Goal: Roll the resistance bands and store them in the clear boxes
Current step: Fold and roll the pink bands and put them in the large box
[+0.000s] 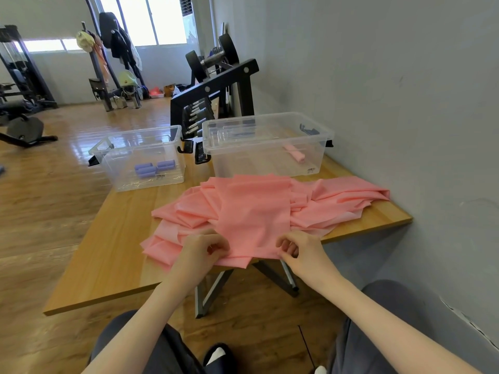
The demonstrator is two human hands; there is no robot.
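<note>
Pink band [253, 211] edge pinched by both hands' fingers [216, 248].

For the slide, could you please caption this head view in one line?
Both hands, left hand and right hand, pinch the near edge of a pink resistance band before two clear boxes.

Bare table [113, 244] along the left edge, easy reach there. Pink bands [253, 211] cover the middle and right edge; two boxes [140, 157] [267, 144] block the far edge.

Box labels [311, 170] too small to read. Pink bands [253, 211] hide table's middle; forearms cut off at bottom edge.
</note>
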